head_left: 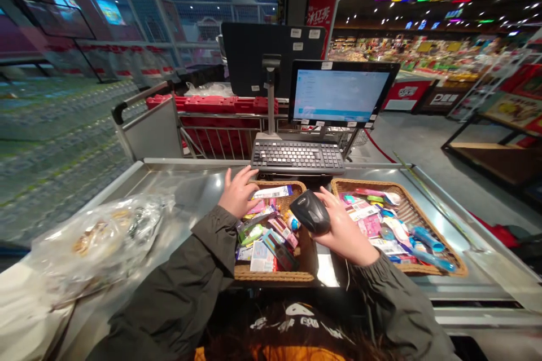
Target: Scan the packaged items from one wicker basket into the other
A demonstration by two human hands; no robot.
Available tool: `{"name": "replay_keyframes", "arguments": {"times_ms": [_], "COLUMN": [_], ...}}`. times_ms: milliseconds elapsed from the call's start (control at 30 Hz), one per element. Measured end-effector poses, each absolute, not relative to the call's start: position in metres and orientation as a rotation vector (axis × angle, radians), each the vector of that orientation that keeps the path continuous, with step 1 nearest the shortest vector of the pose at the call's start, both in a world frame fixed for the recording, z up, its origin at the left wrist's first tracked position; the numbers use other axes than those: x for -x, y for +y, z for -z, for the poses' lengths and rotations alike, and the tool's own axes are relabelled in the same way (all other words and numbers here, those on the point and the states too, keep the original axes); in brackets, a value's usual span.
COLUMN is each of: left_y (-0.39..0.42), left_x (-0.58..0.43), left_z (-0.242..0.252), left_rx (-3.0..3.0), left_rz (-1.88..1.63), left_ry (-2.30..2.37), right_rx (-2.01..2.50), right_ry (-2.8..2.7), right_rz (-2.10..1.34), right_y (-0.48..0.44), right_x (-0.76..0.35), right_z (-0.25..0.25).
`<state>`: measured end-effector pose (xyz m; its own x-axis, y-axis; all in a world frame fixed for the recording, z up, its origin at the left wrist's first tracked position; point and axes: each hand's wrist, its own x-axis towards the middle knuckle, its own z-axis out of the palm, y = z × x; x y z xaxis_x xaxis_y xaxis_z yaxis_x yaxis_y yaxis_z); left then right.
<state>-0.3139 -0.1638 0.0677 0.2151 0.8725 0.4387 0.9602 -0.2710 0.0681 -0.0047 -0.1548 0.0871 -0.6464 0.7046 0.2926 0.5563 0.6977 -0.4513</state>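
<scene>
In my right hand is a black handheld barcode scanner, its rounded head tipped up between the two wicker baskets. My left hand has its fingers spread and holds nothing; it hovers at the far left corner of the left wicker basket, close to the keyboard. Small packaged goods in mixed colours fill that basket. The right wicker basket holds more small packets and blue-wrapped items. The scanner's handle is mostly hidden by my fingers.
Beyond the keyboard stand a lit monitor and a dark screen back. Clear plastic bags lie on the metal counter at left. A metal cart with red crates is behind the counter.
</scene>
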Motion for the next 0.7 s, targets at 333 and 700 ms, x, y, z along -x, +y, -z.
{"name": "replay_keyframes", "arguments": {"times_ms": [333,700], "left_y": [-0.160,-0.159], "left_x": [0.329,0.326], "left_z": [-0.005,-0.009], "left_rx": [2.320,2.348], "left_rz": [0.337,0.327], "left_ry": [-1.959,-1.966], "right_rx": [1.004,0.977], "right_ry": [-2.461,-2.456], "right_rz": [-0.538,-0.575], "right_y": [-0.151,-0.153], "right_x": [0.030,0.036], "right_z": [-0.076,-0.074]}}
